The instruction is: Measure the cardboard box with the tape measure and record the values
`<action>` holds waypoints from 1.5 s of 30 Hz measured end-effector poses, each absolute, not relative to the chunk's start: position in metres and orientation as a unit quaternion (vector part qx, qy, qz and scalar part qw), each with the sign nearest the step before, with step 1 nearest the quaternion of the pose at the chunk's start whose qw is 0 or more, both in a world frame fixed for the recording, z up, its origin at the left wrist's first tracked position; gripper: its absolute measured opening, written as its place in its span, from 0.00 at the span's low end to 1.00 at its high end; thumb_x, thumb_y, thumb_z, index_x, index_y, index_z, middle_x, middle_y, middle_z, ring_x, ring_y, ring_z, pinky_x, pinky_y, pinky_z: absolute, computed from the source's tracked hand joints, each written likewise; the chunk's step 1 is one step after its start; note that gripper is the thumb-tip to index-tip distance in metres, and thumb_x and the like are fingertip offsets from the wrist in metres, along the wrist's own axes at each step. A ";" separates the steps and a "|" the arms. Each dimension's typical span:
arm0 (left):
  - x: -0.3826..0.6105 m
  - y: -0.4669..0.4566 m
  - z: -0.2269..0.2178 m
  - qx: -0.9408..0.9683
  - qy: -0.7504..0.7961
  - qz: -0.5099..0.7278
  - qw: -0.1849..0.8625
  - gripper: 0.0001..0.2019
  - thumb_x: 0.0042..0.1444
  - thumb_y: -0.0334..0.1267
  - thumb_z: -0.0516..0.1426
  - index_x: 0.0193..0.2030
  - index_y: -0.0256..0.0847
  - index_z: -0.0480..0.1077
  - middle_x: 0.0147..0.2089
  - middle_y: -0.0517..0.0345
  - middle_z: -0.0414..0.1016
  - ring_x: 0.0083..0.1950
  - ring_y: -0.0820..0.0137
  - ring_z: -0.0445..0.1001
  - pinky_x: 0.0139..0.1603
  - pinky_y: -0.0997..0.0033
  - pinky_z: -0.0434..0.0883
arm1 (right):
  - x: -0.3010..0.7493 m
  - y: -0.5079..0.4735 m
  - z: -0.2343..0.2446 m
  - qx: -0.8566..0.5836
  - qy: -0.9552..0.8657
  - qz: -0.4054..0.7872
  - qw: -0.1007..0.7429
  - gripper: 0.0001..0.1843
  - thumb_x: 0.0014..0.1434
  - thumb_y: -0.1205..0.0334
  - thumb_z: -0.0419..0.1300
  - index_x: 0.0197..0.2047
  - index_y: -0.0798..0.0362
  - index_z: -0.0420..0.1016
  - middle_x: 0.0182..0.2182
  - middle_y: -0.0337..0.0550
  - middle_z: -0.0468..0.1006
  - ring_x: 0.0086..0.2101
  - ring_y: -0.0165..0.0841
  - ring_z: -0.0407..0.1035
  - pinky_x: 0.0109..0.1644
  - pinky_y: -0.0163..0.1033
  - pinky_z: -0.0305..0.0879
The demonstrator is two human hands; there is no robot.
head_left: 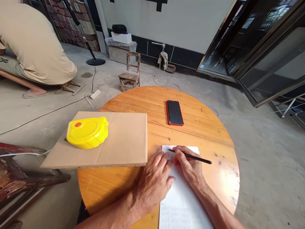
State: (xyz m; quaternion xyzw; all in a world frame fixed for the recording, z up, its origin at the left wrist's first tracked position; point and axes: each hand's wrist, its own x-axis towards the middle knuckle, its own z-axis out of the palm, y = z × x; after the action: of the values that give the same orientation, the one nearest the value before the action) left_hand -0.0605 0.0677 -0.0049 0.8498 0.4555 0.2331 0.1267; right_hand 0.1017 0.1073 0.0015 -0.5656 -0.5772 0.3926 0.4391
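A white sheet of paper (181,197) lies on the round wooden table (209,133), with rows of small marks along its near part. My right hand (190,167) rests on the sheet's far end and grips a black pen (197,156), its tip pointing left near the top edge of the paper. Flat on the paper's left edge and the tabletop, my left hand (156,181) has its fingers stretched out and holds nothing. Left of it is a cardboard box (126,140) carrying a yellow plastic case (87,132) with a red button.
A phone in a red case (175,113) lies toward the table's far side. Beyond stand a small wooden chair (131,71) and a round-based stand (95,61). Cables and a power strip (95,94) cross the floor. Another person (35,44) sits at far left.
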 end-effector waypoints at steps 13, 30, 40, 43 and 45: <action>-0.057 0.067 -0.002 0.828 0.477 0.259 0.143 0.18 0.51 0.30 0.64 0.50 0.35 0.70 0.54 0.45 0.72 0.57 0.53 0.69 0.59 0.51 0.71 | 0.099 0.111 0.000 -0.530 -0.695 0.284 0.395 0.10 0.65 0.60 0.56 0.41 0.51 0.79 0.32 0.42 0.80 0.29 0.31 0.71 0.34 0.36 0.66; -0.058 0.068 0.000 0.828 0.464 0.279 0.148 0.19 0.53 0.32 0.63 0.52 0.34 0.69 0.56 0.44 0.71 0.59 0.54 0.68 0.59 0.52 0.71 | 0.098 0.111 0.000 -0.514 -0.709 0.272 0.399 0.09 0.65 0.62 0.56 0.41 0.52 0.79 0.30 0.40 0.79 0.28 0.29 0.71 0.33 0.34 0.66; -0.058 0.068 0.001 0.827 0.470 0.264 0.156 0.16 0.54 0.32 0.62 0.50 0.35 0.69 0.56 0.44 0.71 0.59 0.54 0.68 0.60 0.52 0.70 | 0.096 0.111 0.003 -0.524 -0.705 0.276 0.390 0.10 0.66 0.61 0.56 0.41 0.52 0.79 0.30 0.42 0.79 0.28 0.31 0.71 0.33 0.36 0.68; -0.058 0.068 0.001 0.826 0.473 0.262 0.157 0.16 0.54 0.32 0.63 0.49 0.35 0.70 0.56 0.44 0.71 0.59 0.54 0.68 0.60 0.53 0.70 | 0.096 0.112 0.002 -0.524 -0.708 0.272 0.388 0.10 0.65 0.61 0.56 0.41 0.51 0.79 0.31 0.43 0.80 0.29 0.32 0.73 0.35 0.37 0.70; -0.058 0.068 0.001 0.828 0.473 0.260 0.156 0.16 0.53 0.32 0.63 0.49 0.34 0.70 0.56 0.44 0.72 0.59 0.54 0.69 0.60 0.53 0.70 | 0.095 0.112 0.002 -0.522 -0.711 0.267 0.389 0.10 0.65 0.62 0.56 0.41 0.51 0.79 0.32 0.43 0.81 0.30 0.32 0.74 0.37 0.37 0.70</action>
State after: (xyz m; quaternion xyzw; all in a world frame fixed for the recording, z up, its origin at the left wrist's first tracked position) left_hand -0.0579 0.0681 0.0013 0.8276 0.4727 0.2597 0.1558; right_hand 0.0955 0.1118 0.0017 -0.5222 -0.7105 0.2666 0.3890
